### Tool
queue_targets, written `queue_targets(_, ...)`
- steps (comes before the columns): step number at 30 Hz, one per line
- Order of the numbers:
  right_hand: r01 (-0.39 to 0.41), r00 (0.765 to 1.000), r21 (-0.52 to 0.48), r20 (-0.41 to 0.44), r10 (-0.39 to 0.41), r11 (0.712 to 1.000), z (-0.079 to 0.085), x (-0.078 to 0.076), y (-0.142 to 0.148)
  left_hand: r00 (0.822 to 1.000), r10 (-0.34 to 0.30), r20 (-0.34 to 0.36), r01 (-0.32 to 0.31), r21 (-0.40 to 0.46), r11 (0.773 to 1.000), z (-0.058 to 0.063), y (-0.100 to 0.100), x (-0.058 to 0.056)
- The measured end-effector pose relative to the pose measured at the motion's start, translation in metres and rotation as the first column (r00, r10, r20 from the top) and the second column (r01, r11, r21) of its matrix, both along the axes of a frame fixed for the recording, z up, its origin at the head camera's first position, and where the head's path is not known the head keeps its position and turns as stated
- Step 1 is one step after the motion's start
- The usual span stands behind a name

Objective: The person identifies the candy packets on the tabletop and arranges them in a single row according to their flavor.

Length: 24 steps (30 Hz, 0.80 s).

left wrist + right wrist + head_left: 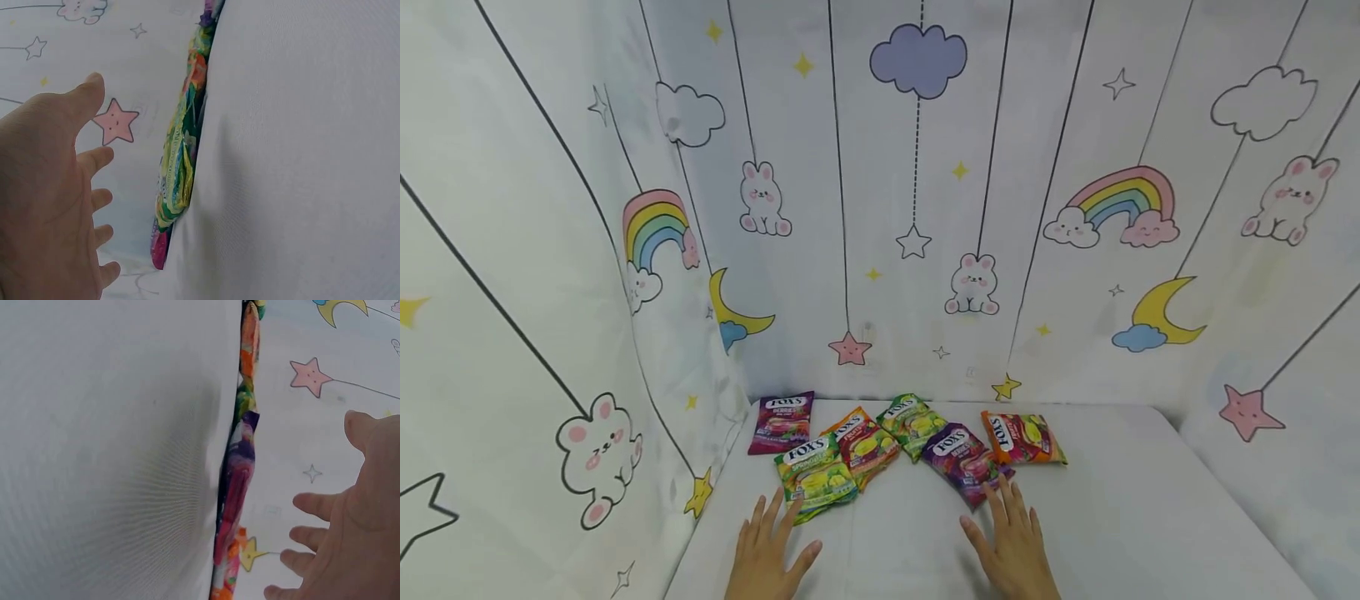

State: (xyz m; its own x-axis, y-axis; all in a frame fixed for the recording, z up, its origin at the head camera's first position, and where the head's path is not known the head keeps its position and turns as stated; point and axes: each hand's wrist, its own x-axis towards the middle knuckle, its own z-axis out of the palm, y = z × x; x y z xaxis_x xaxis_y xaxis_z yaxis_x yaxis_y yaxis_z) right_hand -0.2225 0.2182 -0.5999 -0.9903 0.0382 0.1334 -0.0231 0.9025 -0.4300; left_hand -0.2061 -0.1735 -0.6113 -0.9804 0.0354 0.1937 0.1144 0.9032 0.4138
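Note:
My left hand [767,554] is held over the front of the table with fingers spread, its fingertips near a green and yellow candy bag [817,475]. It holds nothing, as the left wrist view also shows of the hand [53,187]. The right hand [1013,546] is likewise spread and holds nothing, its fingertips overlapping the lower edge of a purple candy bag [964,460] in the head view. An orange candy bag [863,443] lies partly under the green and yellow one. Behind stands another green bag [913,423], its edge against the purple one.
A second purple bag [781,423] lies at the table's back left corner. Another orange bag [1024,437] lies right of the middle. White cloth walls [910,333] printed with rabbits, stars and rainbows rise behind and beside the white table [1150,517].

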Motion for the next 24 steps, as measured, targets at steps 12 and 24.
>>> queue_targets(12, 0.023, 1.000, -0.001, 0.017, -0.023, 1.000, -0.001, -0.004, 0.005, 0.997, -0.040, 0.068, 0.040, 0.013, 0.999, 0.004, 0.014, -0.008)
queue_targets(24, 0.033, 0.999, -0.026, -0.025, -0.034, 0.999, 0.001, -0.005, 0.012, 0.987, -0.151, 0.051, 0.145, 0.106, 0.984, 0.009, 0.039, -0.012)
